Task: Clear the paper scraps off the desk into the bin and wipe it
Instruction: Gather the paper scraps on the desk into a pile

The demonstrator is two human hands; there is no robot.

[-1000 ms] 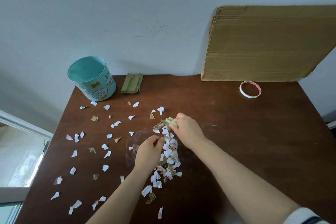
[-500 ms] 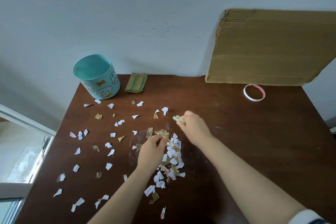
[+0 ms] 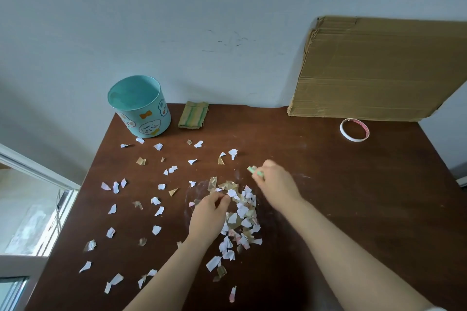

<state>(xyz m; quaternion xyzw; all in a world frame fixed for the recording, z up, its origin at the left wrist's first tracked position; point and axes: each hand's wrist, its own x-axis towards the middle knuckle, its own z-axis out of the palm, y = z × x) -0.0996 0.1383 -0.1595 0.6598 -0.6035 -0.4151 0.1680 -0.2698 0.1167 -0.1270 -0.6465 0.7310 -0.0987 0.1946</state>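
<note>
Dark brown desk (image 3: pixel 341 197) pushed against a pale wall. At its middle, a heap of paper scraps (image 3: pixel 243 214), white, pink and tan, with many more strewn singly across the left half. On the heap's left edge, left hand (image 3: pixel 206 217), fingers and thumb curled together, pinching a few scraps at the heap's far end. Just beyond the heap to the right, right hand (image 3: pixel 275 184), curled tight round a small green piece (image 3: pixel 254 170) poking out past the fingers; touching the wood or lifted off it, impossible to tell. At the far left corner, upright and open-mouthed, a teal bin (image 3: pixel 141 108) with cartoon prints, a few scraps just in front of it. Beside the bin on its right, a folded green-striped cloth (image 3: pixel 193 115), flat on the wood. Farther right, well apart from both hands, a roll of tape (image 3: pixel 353 139) lying flat, and behind it a sheet of cardboard (image 3: pixel 374 70) leaning on the wall. Past the desk's left edge, a window frame (image 3: pixel 38 169).
</note>
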